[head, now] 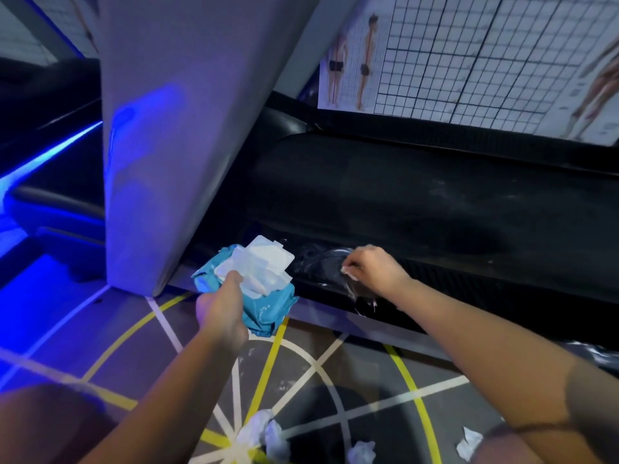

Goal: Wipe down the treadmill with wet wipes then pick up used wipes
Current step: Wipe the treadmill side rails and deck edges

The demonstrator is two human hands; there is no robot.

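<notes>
My left hand (221,309) grips a teal pack of wet wipes (264,306) whose white lid (271,254) stands open, held just above the floor beside the treadmill. My right hand (371,269) reaches to the treadmill's black side rail (469,283), and its fingertips pinch a small whitish scrap with clear, shiny film around it; what the scrap is I cannot tell. The treadmill's black front cover (402,195) lies behind the hand and looks smeared. Crumpled used wipes lie on the floor: a pile (259,430), one (361,452) and another (469,442).
The treadmill's grey upright (167,128) rises at the left, close to the wipes pack. A gridded posture chart (469,55) hangs on the wall behind. The grey floor (318,373) carries yellow and white lines. Blue light strips glow at far left.
</notes>
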